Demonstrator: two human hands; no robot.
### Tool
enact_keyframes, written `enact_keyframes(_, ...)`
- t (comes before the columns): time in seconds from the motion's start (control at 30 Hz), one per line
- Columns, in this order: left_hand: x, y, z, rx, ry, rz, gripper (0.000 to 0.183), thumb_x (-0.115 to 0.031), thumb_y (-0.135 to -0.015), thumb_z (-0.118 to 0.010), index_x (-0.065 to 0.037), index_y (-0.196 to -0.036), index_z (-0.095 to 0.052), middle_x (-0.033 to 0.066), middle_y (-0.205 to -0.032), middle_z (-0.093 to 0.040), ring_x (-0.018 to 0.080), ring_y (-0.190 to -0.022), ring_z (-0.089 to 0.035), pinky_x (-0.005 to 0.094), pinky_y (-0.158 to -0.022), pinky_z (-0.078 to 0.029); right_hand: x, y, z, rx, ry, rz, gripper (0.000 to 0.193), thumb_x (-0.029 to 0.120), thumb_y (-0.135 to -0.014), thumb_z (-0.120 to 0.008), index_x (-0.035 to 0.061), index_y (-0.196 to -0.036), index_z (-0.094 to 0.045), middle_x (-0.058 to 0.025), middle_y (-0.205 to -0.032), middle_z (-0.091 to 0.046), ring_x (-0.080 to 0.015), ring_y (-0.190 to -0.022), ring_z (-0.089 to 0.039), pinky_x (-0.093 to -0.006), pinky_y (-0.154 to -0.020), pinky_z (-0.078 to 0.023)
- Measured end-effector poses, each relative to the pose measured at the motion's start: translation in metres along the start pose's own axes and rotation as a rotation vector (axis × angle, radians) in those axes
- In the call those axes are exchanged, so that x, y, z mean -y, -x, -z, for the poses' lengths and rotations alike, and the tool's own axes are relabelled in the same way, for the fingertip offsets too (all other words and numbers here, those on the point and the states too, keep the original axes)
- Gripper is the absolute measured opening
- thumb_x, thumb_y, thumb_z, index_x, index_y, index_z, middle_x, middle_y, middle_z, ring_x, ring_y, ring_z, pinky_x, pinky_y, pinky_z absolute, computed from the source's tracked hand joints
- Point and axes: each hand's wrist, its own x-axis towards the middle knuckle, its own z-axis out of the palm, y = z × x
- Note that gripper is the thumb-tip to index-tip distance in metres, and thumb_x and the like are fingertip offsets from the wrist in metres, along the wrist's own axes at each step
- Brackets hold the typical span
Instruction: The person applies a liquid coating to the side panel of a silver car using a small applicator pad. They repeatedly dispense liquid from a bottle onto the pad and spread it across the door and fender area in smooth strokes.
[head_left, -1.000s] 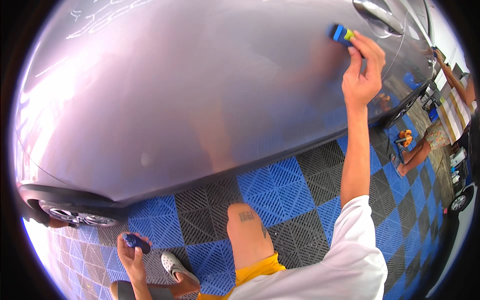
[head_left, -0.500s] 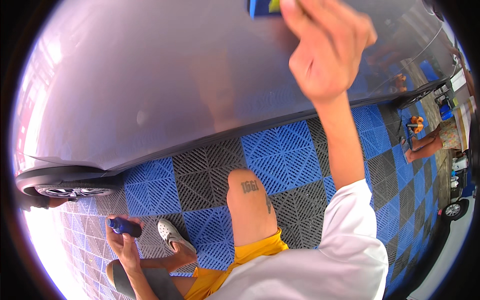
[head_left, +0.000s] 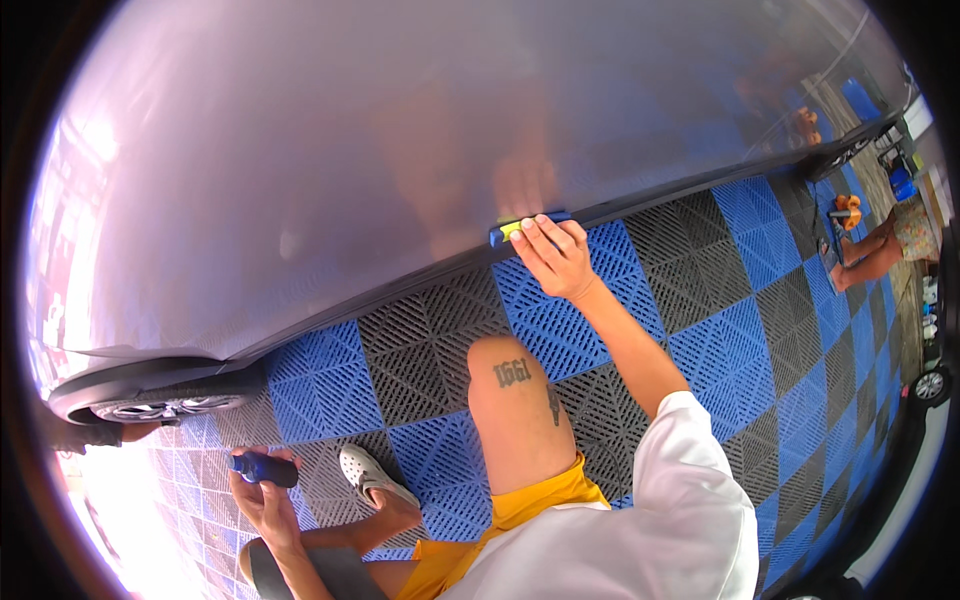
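Observation:
My right hand (head_left: 552, 258) grips a blue and yellow applicator block (head_left: 511, 231) from below, fingers along its near side. The block lies against the lower edge of a glossy grey car body (head_left: 330, 150), just above the dark sill. At the lower left, my left hand (head_left: 268, 510) is wrapped round a small dark blue bottle (head_left: 266, 468), held tilted on its side over my bent leg and well away from the car. The bottle's opening cannot be made out.
Blue and black slotted tiles (head_left: 440, 310) cover the floor. A car wheel (head_left: 165, 405) stands at the left, with another person's arm (head_left: 95, 432) beside it. At far right are a person's legs (head_left: 872, 262) and an orange tool (head_left: 848, 212).
My right hand has come down the car panel with the block, from the top of the view to the lower edge. My left hand still holds the bottle.

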Motion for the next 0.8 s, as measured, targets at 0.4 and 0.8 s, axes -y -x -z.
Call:
enact_keyframes(0.4,0.006,-0.003,0.006,-0.003,-0.018,-0.027,0.072,-0.030,-0.101,-0.075,-0.001,-0.154,-0.036,0.0162,-0.134,-0.053,0.0336,-0.111,-0.065,0.0507,-0.089,-0.059,0.083,-0.024,-0.025,-0.154,-0.068,-0.469,0.039,0.001,-0.084,-0.081,0.0035,-0.121,-0.072,-0.0141,-0.117,-0.069,-0.0272,-0.102,-0.067,-0.0408,-0.081,-0.046)
enact_keyframes(0.8,0.016,-0.001,0.045,0.044,0.002,-0.007,0.069,-0.023,-0.105,-0.070,-0.002,-0.158,-0.031,0.0175,-0.141,-0.050,0.0316,-0.116,-0.064,0.0487,-0.096,-0.059,-0.053,0.022,0.023,-0.379,0.147,-0.872,0.025,-0.006,-0.092,-0.073,-0.0014,-0.117,-0.074,-0.0172,-0.121,-0.072,-0.0305,-0.103,-0.063,-0.0382,-0.092,-0.050)
